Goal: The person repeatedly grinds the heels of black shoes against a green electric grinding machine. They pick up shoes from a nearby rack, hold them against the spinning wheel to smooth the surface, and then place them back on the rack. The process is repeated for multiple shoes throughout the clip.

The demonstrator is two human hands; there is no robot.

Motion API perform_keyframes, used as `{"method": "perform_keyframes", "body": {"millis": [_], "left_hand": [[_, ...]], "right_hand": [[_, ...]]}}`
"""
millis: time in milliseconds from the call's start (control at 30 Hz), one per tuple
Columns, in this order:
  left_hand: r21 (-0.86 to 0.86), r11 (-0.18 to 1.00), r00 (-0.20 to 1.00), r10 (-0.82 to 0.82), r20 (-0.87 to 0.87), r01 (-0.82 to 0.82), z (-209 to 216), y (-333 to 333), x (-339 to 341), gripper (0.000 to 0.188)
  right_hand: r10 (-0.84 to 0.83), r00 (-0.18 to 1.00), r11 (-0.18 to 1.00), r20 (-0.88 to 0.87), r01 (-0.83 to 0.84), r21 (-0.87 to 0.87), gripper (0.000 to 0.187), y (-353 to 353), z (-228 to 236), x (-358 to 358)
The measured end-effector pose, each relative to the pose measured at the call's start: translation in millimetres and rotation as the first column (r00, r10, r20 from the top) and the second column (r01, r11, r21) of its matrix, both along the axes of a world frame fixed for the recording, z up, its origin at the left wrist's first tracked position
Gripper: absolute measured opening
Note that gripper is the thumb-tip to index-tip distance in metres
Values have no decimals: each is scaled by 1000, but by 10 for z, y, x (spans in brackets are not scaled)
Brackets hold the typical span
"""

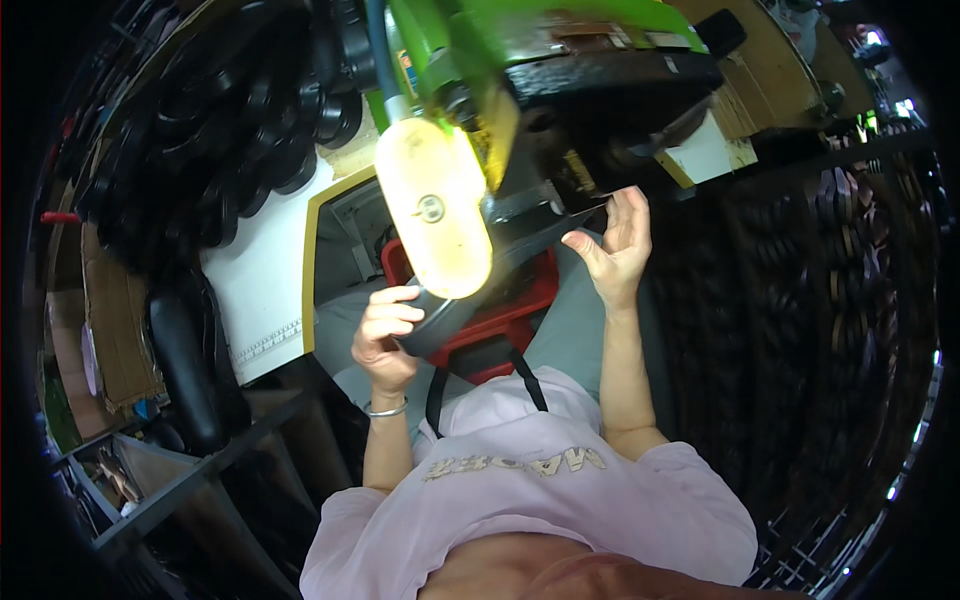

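My left hand [383, 340] is closed around the near end of a dark, curved piece that looks like a shoe sole [428, 330]. The sole runs up and to the right beneath the machine head, where it is dark and blurred. My right hand [622, 250] is raised beside the machine's lower right side, thumb apart from the fingers, with nothing visible in its grip. Above both hands stands a green and black machine [610, 85]. A lit yellowish oval lamp [432, 215] hangs in front of it and covers part of the sole.
Several black shoes or soles [215, 130] are heaped on the white worktop [260, 270] at left. Below the machine, a red plastic container [480, 345] stands between my legs. Racks of dark soles [800, 330] fill the right side; a metal rack [200, 470] stands at lower left.
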State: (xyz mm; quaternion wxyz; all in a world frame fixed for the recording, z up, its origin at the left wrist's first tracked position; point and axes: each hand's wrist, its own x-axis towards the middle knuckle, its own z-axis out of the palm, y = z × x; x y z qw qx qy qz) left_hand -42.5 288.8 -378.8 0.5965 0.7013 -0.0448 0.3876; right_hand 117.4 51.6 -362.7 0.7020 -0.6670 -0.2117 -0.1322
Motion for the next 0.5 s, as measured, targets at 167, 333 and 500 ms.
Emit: {"method": "perform_keyframes", "body": {"millis": [167,333,500], "left_hand": [[499,862,982,-161,98,92,175,-431,214,24],[497,857,960,-238,150,135,329,-957,292,37],[401,916,998,3,-62,22,144,-937,245,39]], "right_hand": [[286,814,880,-506,-15,474,80,-7,234,-384],[262,830,965,-493,-225,135,65,-163,582,-475],[163,893,986,-420,-133,100,51,-188,794,860]]}}
